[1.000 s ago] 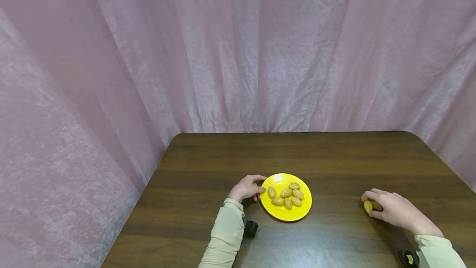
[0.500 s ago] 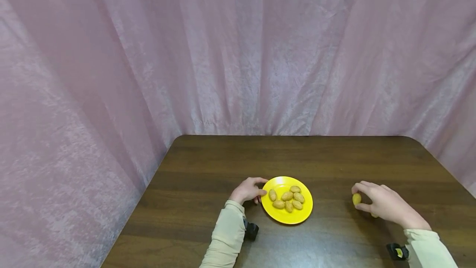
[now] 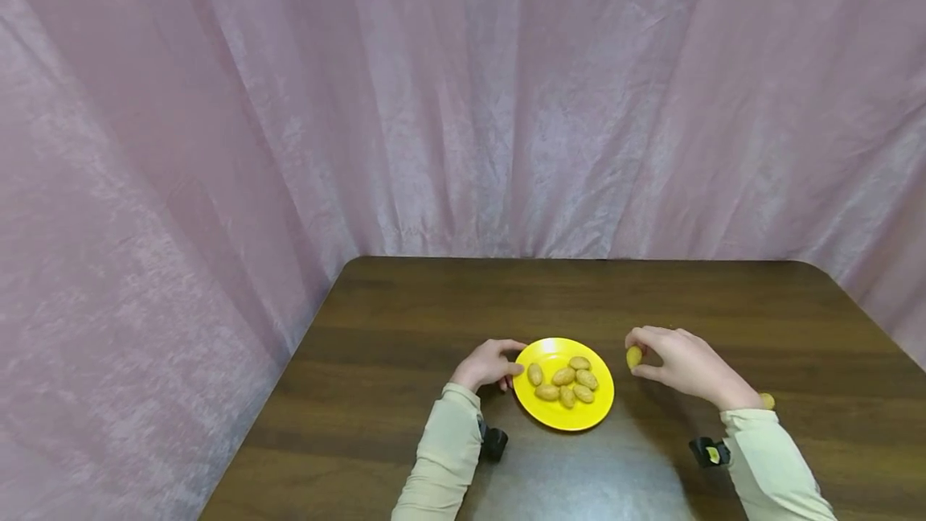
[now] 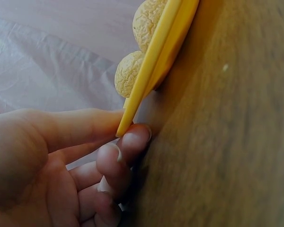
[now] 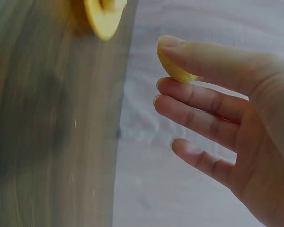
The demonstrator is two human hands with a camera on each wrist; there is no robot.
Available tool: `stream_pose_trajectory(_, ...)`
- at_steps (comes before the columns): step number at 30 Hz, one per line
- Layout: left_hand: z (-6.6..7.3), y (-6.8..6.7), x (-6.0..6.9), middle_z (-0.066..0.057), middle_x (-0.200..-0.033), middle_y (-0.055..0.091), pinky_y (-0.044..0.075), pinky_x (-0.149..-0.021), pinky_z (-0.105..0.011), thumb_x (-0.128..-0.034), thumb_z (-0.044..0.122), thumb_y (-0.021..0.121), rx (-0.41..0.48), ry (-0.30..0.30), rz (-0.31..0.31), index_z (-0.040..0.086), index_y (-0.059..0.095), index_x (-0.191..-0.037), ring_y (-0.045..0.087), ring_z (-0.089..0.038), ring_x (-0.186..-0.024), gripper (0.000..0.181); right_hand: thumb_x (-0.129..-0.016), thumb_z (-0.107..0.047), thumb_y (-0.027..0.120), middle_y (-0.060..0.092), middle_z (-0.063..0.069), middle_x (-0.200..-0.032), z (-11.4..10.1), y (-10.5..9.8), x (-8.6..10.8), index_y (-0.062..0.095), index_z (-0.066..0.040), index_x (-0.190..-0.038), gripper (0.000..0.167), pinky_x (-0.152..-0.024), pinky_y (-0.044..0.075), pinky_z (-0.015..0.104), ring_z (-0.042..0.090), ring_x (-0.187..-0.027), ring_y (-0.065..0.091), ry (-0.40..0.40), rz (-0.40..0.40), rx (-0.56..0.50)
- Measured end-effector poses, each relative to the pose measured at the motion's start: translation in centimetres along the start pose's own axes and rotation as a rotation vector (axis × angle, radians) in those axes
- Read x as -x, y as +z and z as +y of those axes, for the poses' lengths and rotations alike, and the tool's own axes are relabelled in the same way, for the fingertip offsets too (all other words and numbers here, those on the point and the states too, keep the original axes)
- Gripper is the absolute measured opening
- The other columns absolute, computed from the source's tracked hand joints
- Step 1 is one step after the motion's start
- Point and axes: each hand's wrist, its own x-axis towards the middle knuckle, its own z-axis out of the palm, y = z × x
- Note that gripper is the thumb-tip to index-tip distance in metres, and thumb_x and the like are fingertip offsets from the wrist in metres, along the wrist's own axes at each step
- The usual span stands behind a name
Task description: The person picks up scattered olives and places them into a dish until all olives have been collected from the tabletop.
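A round yellow plate [image 3: 538, 408] lies on the table, bearing several small tan potatoes [image 3: 563, 376] with wrinkled skins. At its left rim my left hand [image 3: 486, 365] pinches the edge, thumb on top and fingers beneath, as the left wrist view shows close up. To the right of the plate, my right hand [image 3: 683, 362] holds one small yellow potato [image 3: 633, 357] between thumb and fingers above the table. In the right wrist view this potato [image 5: 177, 68] is partly covered by the thumb, while the other fingers stand apart from it.
Beyond my right wrist another small potato [image 3: 768, 400] lies on the brown wooden table [image 3: 651, 288], partly hidden by the arm. A pink curtain [image 3: 463, 103] hangs behind the table's far edge and along its left side.
My right hand has lifted a potato off the table and carried it left towards the plate, leaving another potato behind. My left hand has stayed at the plate's rim.
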Motion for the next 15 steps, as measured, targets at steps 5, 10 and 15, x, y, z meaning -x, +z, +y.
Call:
stream_pose_trajectory(5, 0.2, 0.0, 0.0, -0.003, -0.061, 0.058, 0.047, -0.051, -0.022, -0.0889, 0.013, 0.068, 0.022, -0.013, -0.008, 0.012, 0.062, -0.130, 0.051, -0.013, -0.047, 0.042, -0.075, -0.015, 0.081, 0.064, -0.011, -0.086, -1.6, 0.9, -1.7, 0.065, -0.017, -0.098, 0.028, -0.066, 0.047, 0.028, 0.009, -0.076, 0.059, -0.024, 0.004, -0.014)
stream_pose_trajectory(10, 0.1, -0.2, 0.2, -0.003, -0.060, 0.057, 0.047, -0.050, -0.022, -0.0893, 0.013, 0.067, 0.021, -0.005, -0.009, 0.011, 0.061, -0.131, 0.051, -0.013, -0.046, 0.042, -0.078, -0.020, 0.080, 0.065, -0.009, -0.085, -3.3, 2.2, -3.4, 0.068, -0.015, -0.100, 0.026, -0.072, 0.042, 0.032, 0.011, -0.074, 0.057, 0.003, 0.009, -0.041)
stream_pose_trajectory(15, -0.1, -0.4, 0.3, -0.002, -0.059, 0.056, 0.047, -0.049, -0.021, -0.0898, 0.011, 0.066, 0.022, -0.002, -0.005, 0.011, 0.060, -0.132, 0.050, -0.012, -0.046, 0.042, -0.080, -0.025, 0.078, 0.061, -0.010, -0.076, -4.6, 3.6, -5.1, 0.068, -0.012, -0.099, 0.025, -0.077, 0.035, 0.035, 0.011, -0.071, 0.054, 0.024, 0.014, -0.085)
